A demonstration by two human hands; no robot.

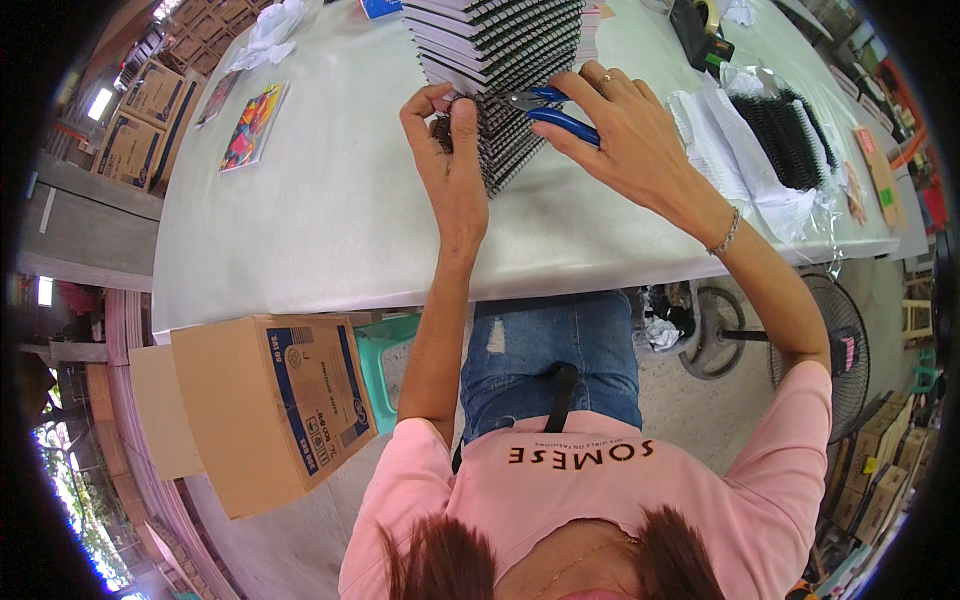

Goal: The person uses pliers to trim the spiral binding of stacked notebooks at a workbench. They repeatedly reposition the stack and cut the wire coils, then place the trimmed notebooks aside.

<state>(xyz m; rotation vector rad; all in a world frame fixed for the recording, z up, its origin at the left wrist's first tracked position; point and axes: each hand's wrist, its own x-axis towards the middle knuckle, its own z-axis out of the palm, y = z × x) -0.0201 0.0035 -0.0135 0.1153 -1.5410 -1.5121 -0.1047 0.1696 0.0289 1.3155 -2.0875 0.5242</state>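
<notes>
Left hand (452, 150) pinching notebook stack (505, 70) — right hand (615, 125) gripping pliers (553, 108)

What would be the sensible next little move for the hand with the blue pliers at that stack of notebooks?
Probably squeeze the blue-handled pliers on the wire end. The right hand has their tip at the spiral binding of the stacked notebooks, and the left hand pinches the coil right beside it, steadying that spot.

We see a colourful booklet (254, 126) near the tabletop's (330, 230) left edge, black binding coils (790, 135) at its right edge, a cardboard box (272, 405) and a fan (820, 345) on the floor.
</notes>
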